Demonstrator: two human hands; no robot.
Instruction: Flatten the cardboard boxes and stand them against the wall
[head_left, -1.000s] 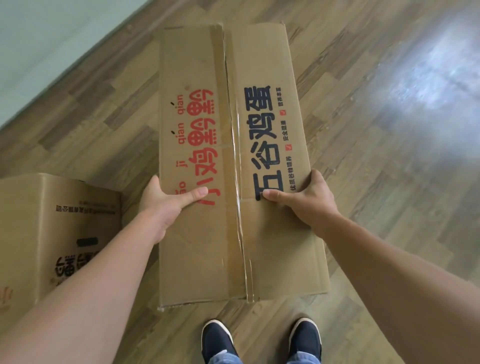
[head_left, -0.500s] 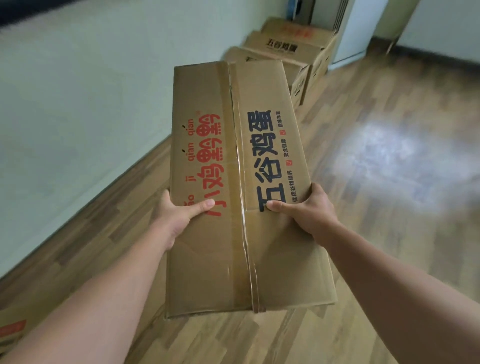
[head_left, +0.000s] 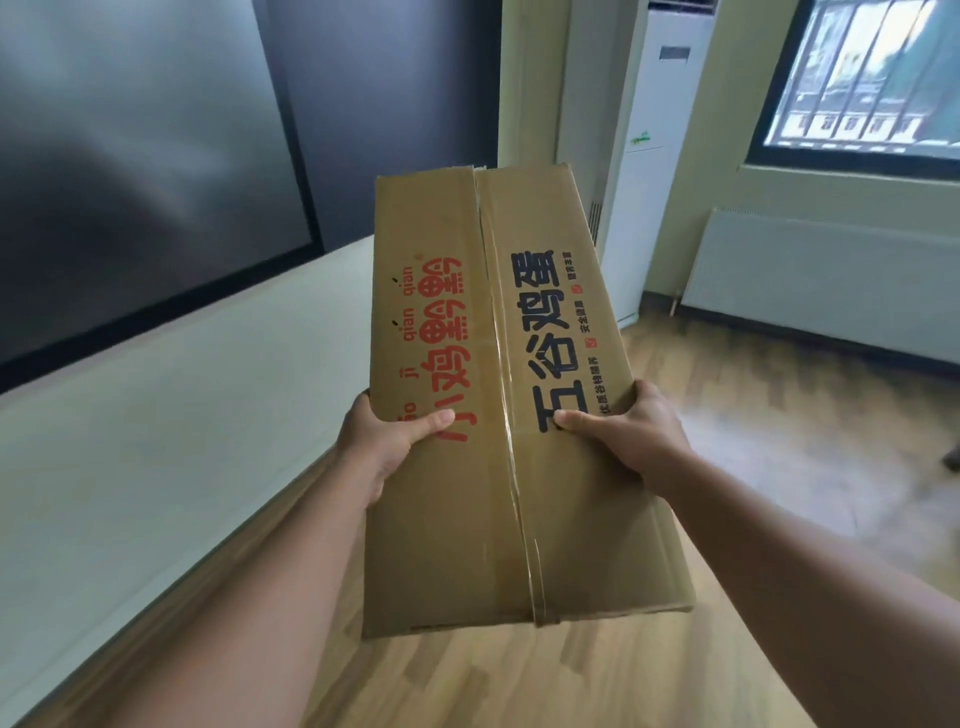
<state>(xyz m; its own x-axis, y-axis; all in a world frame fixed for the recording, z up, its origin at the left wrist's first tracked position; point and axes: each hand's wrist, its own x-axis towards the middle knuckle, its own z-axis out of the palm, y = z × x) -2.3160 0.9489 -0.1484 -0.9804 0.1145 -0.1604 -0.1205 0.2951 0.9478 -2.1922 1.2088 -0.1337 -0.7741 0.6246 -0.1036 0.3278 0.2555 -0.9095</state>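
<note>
Both hands clasp one cardboard box, lifted clear of the wooden floor in front of the person. The left hand grips its left edge, thumb lying across the red lettering; the right hand grips the right edge, thumb on the black lettering. A taped seam runs down the top between them. To the left runs a pale wall under a dark panel. Beyond stand a white standing unit, a radiator and a window.
</note>
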